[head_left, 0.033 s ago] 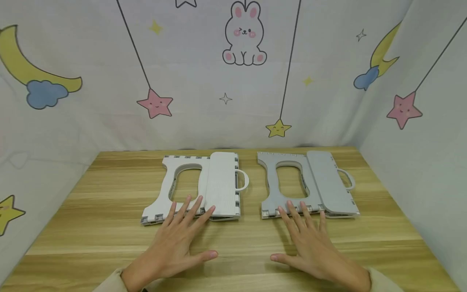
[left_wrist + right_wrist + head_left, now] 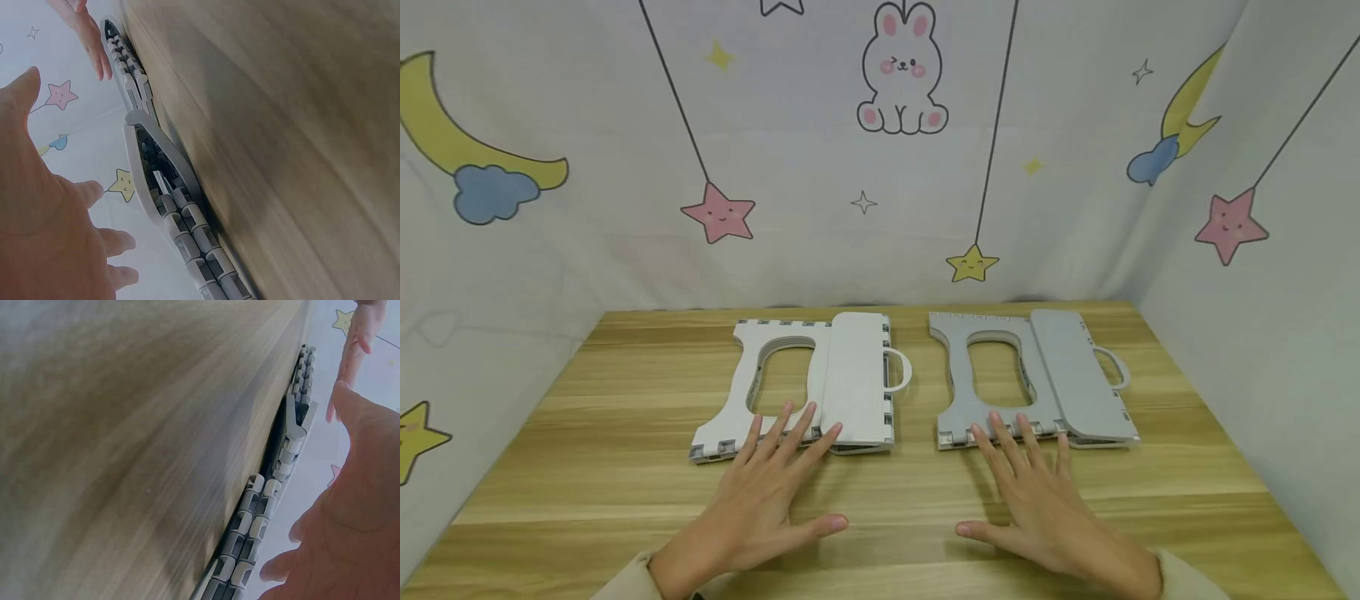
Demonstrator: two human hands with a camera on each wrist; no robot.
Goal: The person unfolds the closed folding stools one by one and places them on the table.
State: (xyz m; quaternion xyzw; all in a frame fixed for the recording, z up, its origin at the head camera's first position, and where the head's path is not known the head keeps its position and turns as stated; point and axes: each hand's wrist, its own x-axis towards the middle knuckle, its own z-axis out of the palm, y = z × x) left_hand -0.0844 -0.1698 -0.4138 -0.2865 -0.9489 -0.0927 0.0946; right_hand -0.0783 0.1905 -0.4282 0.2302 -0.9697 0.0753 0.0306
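A white folded plastic stool (image 2: 857,375) lies flat on the table, with a wide oval opening and a small loop handle on its right side. To its right lies a similar light grey folded stool (image 2: 1060,375). My left hand (image 2: 760,500) is spread palm down, its fingertips over the white stool's near edge. Likewise, my right hand (image 2: 1045,508) has its fingers spread over the grey stool's near edge. Neither hand holds anything. In the left wrist view, the white stool's hinged edge (image 2: 200,250) shows beside the hand; the right wrist view shows the grey stool's hinged edge (image 2: 244,544).
Both stools rest toward the back of a wood-grain table (image 2: 895,542). Behind and on both sides hangs a white cloth (image 2: 820,258) printed with stars, moons and a rabbit. The two stools have a narrow gap between them.
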